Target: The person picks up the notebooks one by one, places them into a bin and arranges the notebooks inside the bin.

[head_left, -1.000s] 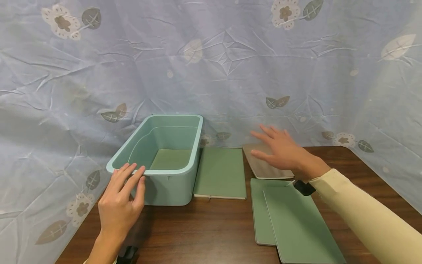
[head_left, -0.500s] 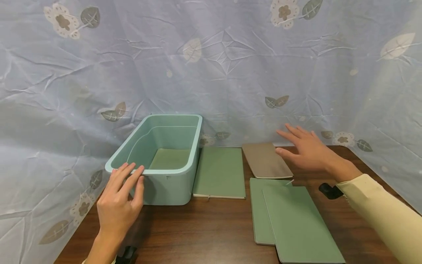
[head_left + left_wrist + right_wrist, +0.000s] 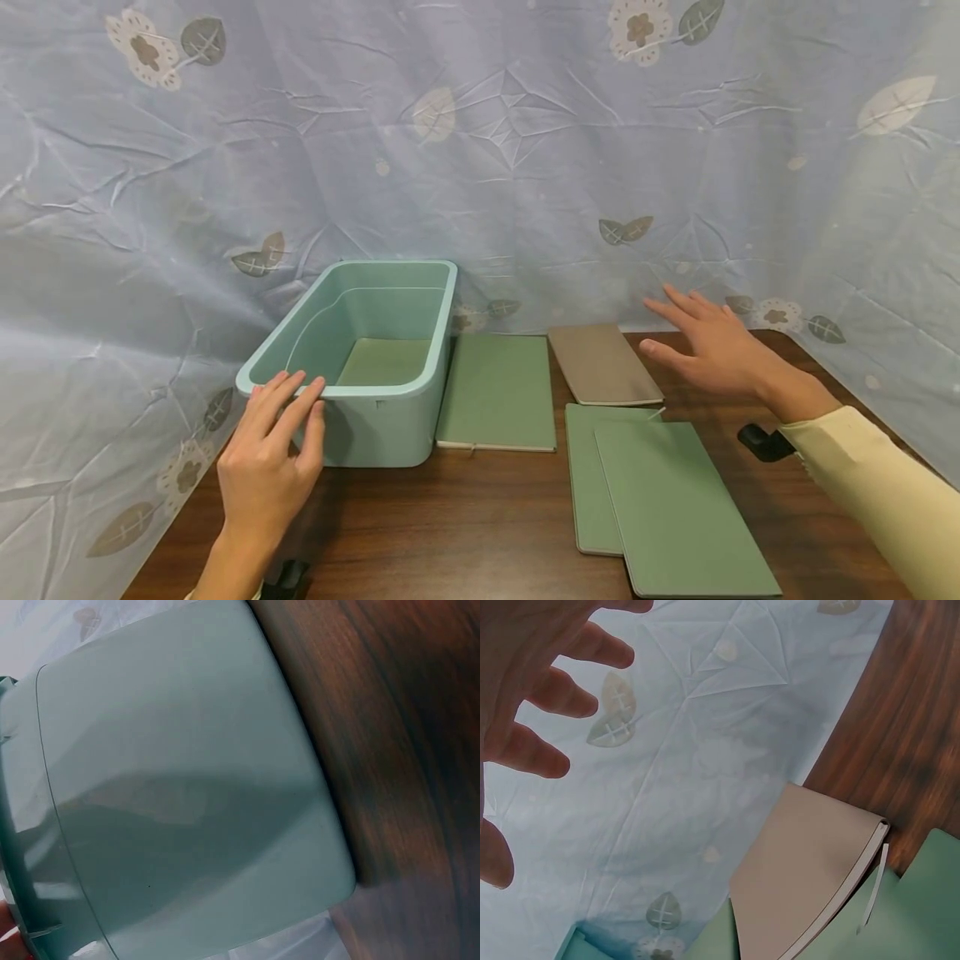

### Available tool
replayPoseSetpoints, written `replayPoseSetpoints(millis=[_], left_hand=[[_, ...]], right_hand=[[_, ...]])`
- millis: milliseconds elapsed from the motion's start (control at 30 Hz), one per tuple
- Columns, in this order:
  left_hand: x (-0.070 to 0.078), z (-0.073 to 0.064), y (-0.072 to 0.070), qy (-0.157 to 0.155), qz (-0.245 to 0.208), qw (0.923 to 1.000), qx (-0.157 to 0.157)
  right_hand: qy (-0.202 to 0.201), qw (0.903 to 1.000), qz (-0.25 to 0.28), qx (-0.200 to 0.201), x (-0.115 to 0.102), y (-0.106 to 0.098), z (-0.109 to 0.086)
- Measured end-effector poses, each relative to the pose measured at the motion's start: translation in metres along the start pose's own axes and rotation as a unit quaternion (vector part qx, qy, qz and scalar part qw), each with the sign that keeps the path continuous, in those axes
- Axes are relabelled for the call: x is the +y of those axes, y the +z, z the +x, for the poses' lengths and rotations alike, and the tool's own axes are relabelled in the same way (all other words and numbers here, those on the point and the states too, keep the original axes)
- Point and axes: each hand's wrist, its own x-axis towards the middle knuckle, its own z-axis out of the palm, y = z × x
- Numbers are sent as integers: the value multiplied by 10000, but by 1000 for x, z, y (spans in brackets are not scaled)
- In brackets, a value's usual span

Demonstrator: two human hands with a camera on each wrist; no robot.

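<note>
My left hand (image 3: 270, 458) rests its fingers on the near rim of a light teal plastic bin (image 3: 382, 425). A green notebook (image 3: 386, 362) lies flat on the bin's floor. With fingers spread, my right hand (image 3: 708, 346) hovers over the back right of the table, holding nothing. Just left of it lies a taupe notebook (image 3: 603, 362), also seen in the right wrist view below the hand. Between that and the bin is another green notebook (image 3: 498, 392). Nearer me, one green notebook (image 3: 682, 508) overlaps a second green notebook (image 3: 592, 492).
A dark wood-grain table (image 3: 450, 525) carries everything. A floral fabric curtain (image 3: 480, 167) hangs right behind it and along both sides. Each wrist wears a black strap mount, such as the right mount (image 3: 765, 442).
My right hand has moved right, away from above the taupe notebook, which now shows fully. The left hand has stayed on the bin's rim.
</note>
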Motion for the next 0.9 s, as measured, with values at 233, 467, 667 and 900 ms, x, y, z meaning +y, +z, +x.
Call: replayPoseSetpoints(millis=[233,467,667,900], left_hand=[[-3,-1,0,-58,96,9999,-105],[-4,-1,1,-48,109,9999,-89],[-4,0,1,-59,92,9999,-110],[-4,0,1,-52,46,9999,-88]], right_hand=[[87,9999,-28,54,0,0,0],[40,9999,138,31,3,8,-4],[245,9987,330,-315,5,22,-15],[318,9971,438,-532,13,54,-31]])
